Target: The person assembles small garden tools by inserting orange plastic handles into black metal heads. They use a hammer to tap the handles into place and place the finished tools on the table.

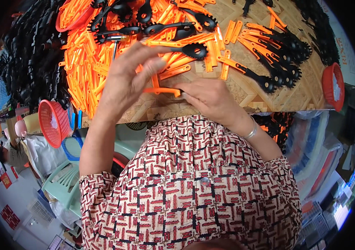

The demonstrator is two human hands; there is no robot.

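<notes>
Orange handle strip (160, 90) sits pinched between your hands at the desk (244, 89) edge: left hand (123, 81) closed on one end with fingers fanned, right hand (208, 98) gripping the other. Lose your hold and it could drop off the edge or vanish into the orange pile (87, 62).

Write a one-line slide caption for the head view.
Both hands, left hand and right hand, hold an orange plastic strip over a wooden table strewn with orange strips and black toothed utensils.

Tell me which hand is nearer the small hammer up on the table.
Left. The left hand sits just below the hammer; the right hand is farther off, lower and to the right, holding an orange handle piece.
</notes>
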